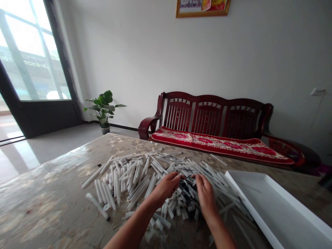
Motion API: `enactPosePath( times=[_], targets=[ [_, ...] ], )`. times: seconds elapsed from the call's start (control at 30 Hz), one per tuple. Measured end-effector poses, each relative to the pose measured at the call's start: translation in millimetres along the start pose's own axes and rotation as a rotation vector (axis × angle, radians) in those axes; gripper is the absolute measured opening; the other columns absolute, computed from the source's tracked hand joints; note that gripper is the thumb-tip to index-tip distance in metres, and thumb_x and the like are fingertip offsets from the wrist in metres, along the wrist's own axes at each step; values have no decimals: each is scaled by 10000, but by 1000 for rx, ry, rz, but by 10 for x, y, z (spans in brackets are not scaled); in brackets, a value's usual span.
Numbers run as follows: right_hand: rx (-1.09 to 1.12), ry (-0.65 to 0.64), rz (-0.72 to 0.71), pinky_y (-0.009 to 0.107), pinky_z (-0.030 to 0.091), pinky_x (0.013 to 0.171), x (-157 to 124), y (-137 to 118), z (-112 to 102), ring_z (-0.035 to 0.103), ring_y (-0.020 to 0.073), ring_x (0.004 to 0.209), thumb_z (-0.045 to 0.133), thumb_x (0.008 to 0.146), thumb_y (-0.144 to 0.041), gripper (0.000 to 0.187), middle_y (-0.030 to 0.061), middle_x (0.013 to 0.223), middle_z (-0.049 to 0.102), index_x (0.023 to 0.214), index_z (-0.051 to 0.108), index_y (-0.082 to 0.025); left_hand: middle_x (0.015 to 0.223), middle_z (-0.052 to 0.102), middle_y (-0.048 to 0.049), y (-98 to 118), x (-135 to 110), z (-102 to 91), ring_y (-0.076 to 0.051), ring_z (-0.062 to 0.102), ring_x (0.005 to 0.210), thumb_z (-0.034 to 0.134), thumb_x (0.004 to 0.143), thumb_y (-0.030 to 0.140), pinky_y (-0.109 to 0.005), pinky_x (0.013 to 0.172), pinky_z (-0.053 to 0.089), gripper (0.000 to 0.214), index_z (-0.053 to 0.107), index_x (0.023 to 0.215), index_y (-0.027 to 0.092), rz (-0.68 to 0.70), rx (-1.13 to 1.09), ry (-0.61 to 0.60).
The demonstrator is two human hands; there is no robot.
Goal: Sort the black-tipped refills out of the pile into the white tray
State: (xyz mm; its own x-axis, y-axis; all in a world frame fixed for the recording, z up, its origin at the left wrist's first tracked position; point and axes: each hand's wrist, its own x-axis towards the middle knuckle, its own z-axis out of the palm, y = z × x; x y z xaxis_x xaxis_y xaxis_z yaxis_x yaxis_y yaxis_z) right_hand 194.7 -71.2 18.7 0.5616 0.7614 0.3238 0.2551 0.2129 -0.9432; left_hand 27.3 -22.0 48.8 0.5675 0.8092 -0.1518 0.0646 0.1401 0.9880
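A wide heap of white pen barrels and caps [135, 176] lies spread over a marbled table [52, 204]. Both hands rest on the heap's middle. My left hand [167, 185] has its fingers curled and pinched round a thin pen part that I cannot name. My right hand [204, 193] faces it a few centimetres away, fingers bent down into the pile, its fingertips hidden among dark and white pieces. One longer capped pen [98, 206] lies apart at the front left of the heap.
A shallow white tray [280, 211] lies on the table at the right, next to the heap. Beyond the table stand a dark wooden bench with a red cushion [220, 141], a potted plant [103, 110] and a large window at left.
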Motion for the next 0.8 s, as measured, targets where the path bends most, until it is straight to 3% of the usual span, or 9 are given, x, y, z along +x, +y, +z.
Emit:
enactPosePath(
  times=[0.1,0.2,0.33,0.43,0.53,0.63,0.8],
  targets=[
    [-105,36,-24,379,475,859,5,41,-15,636,291,1025,545,811,-704,526,79,1028,742,985,736,-246,576,363,96,-64,31,43,-53,223,426,539,835,609,-199,404,138,446,620,930,181,-4,27,86],
    [-65,103,27,367,492,796,-2,113,-3,639,274,968,506,850,-687,554,69,1041,732,1133,704,-254,603,417,86,-124,51,126,-57,264,426,517,851,609,-197,402,182,432,597,888,187,5,63,128],
    [100,-14,157,331,506,668,-100,158,123,637,231,840,450,888,-686,609,53,1030,716,1266,647,-251,670,537,55,-212,90,231,-92,425,496,514,870,593,-213,470,322,400,573,896,198,65,160,183],
    [294,-98,201,364,518,893,-258,121,309,606,251,1147,416,918,-680,621,65,1276,657,1329,599,-253,779,634,17,-280,112,260,-146,562,677,577,867,476,-248,618,425,283,572,926,200,173,271,231],
    [458,-182,213,424,396,1112,-418,65,472,453,252,1379,423,931,-670,602,60,1434,567,1357,574,-272,853,679,-2,-322,119,246,-173,602,792,597,848,335,-267,720,440,169,573,938,193,224,325,292],
    [510,-221,200,481,338,1162,-509,32,541,408,267,1420,479,912,-667,600,65,1463,548,1372,566,-291,864,698,-14,-319,120,216,-178,612,812,539,860,254,-267,733,440,95,595,899,188,240,341,338],
    [445,-275,167,494,294,1189,-525,14,505,388,267,1435,510,910,-653,559,55,1487,527,1336,605,-303,859,724,-32,-272,135,168,-191,635,805,490,856,192,-282,752,457,182,659,921,172,277,391,383]
  ],
)
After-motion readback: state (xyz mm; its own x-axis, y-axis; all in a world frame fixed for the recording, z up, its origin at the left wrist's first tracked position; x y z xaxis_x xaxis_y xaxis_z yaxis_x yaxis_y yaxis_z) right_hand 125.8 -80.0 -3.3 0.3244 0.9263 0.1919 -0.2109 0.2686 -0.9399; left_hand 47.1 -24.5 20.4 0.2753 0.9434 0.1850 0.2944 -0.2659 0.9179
